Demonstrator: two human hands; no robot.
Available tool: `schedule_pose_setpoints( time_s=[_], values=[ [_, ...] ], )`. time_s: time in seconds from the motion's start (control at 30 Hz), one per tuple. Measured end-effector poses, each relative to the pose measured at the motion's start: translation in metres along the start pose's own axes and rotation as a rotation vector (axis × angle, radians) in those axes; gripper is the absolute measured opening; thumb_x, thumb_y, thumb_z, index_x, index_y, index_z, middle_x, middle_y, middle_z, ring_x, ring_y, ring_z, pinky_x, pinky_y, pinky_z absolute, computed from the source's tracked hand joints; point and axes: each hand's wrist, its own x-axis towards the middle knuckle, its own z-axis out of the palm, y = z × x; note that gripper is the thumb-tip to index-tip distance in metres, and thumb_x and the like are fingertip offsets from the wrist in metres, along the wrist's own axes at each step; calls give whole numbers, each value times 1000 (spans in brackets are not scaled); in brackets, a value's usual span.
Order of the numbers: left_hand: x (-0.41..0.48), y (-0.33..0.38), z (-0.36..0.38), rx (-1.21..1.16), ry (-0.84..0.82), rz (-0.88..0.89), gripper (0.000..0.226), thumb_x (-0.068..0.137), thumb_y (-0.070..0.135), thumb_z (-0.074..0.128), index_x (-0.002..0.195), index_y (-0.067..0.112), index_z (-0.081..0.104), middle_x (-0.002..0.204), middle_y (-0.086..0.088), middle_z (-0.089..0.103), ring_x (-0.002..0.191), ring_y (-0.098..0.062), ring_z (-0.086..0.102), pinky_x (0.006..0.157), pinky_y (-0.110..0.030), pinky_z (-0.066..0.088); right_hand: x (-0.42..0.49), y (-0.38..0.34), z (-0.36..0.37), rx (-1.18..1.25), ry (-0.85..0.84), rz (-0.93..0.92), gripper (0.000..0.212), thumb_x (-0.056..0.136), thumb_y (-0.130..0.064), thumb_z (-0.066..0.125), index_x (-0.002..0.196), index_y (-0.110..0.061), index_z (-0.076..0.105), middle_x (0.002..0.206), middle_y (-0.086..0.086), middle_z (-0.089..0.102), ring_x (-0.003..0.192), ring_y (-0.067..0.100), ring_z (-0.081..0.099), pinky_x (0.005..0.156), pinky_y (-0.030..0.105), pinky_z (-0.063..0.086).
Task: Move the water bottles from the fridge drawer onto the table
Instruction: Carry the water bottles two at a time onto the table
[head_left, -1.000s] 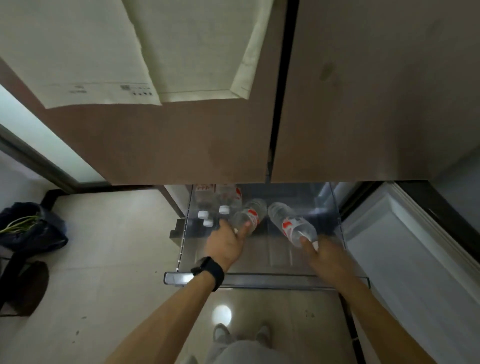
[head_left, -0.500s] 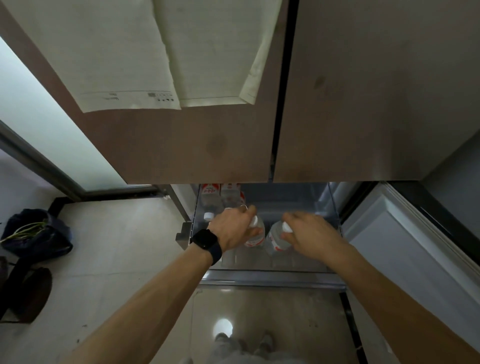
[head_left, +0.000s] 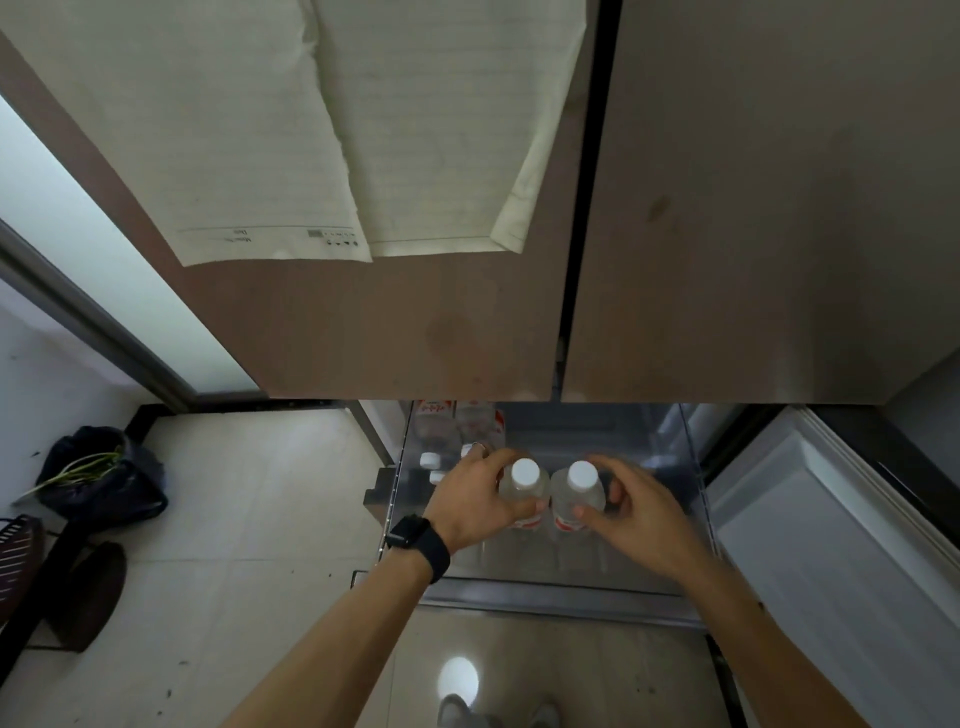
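Observation:
The fridge drawer (head_left: 561, 597) is pulled out below the closed upper doors. My left hand (head_left: 478, 506), with a black watch on its wrist, grips a clear water bottle (head_left: 523, 480) with a white cap and red label, held upright over the drawer. My right hand (head_left: 636, 512) grips a second water bottle (head_left: 579, 491) of the same kind, upright and right beside the first. More bottles (head_left: 434, 460) with white caps stand at the drawer's back left, partly hidden under the door edge. No table is in view.
The brown fridge doors (head_left: 727, 234) fill the upper view, with paper sheets (head_left: 415, 130) stuck on the left one. An open white compartment (head_left: 831, 545) is at the right. A dark bag (head_left: 104, 478) lies on the tiled floor at the left.
Both bottles lay tilted in the drawer a second ago. My hands have turned them upright and raised them, caps now facing me.

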Motion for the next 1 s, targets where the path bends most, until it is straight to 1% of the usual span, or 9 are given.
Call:
schedule_pose_setpoints(
  time_s=[0.1,0.2,0.27,0.37,0.47,0.6,0.73,0.93,1.0],
  values=[
    [-1,-8,6,19,6,-25,99,63,66,82,146,36,38,143,4,39,125,-14,46,105,-31,44,2,15,8,84,-17,55,87,63,-49,88,137,-48,42,121,-13,48,104,2,53,87,24,47],
    [4,-15,17,-42,-78,-24,106,63,58,87,150,39,28,152,6,37,137,-14,38,111,-35,40,11,27,26,180,-91,31,100,60,-39,93,139,-54,34,144,-21,40,129,-4,42,99,16,38],
    [6,-17,24,-84,-101,-47,95,66,50,88,143,44,34,143,10,47,131,-12,45,106,-33,44,17,27,37,222,-98,43,92,60,-32,94,132,-53,40,137,-24,49,125,-6,49,95,16,44],
    [8,-13,30,-131,-62,-87,69,68,49,86,120,42,42,120,14,60,107,-10,60,89,-35,54,24,26,47,231,-47,76,66,66,-20,91,112,-44,52,114,-20,64,106,-1,62,84,19,51],
    [4,-10,29,-175,-29,-79,64,70,44,87,117,36,45,113,15,63,101,-9,62,82,-31,53,25,22,48,216,-45,103,50,67,-32,88,107,-37,58,102,-20,67,96,-7,63,81,23,56],
    [-16,-8,16,-248,55,-62,65,67,43,89,118,33,50,112,14,67,102,-8,63,86,-37,55,8,-3,38,217,-46,58,58,63,-33,91,109,-40,57,102,-20,67,96,-1,65,77,20,54],
    [-63,-7,-26,-260,169,-51,68,69,44,88,123,32,50,114,12,68,103,-7,64,88,-35,55,-14,-65,26,235,-48,-49,61,65,-26,90,106,-54,53,101,-29,66,92,-6,64,75,22,53],
    [-197,-23,-109,-273,477,-101,67,68,37,91,123,36,52,111,19,65,99,2,61,85,-19,52,-65,-193,55,268,-142,-304,66,63,-27,92,107,-54,50,104,-21,64,92,-2,62,73,22,50],
    [-259,-37,-125,-247,581,-137,67,68,40,90,123,38,52,112,20,65,98,4,60,81,-11,48,-92,-229,84,251,-188,-385,68,64,-29,91,111,-52,47,108,-22,60,97,3,60,79,26,51]
  ],
)
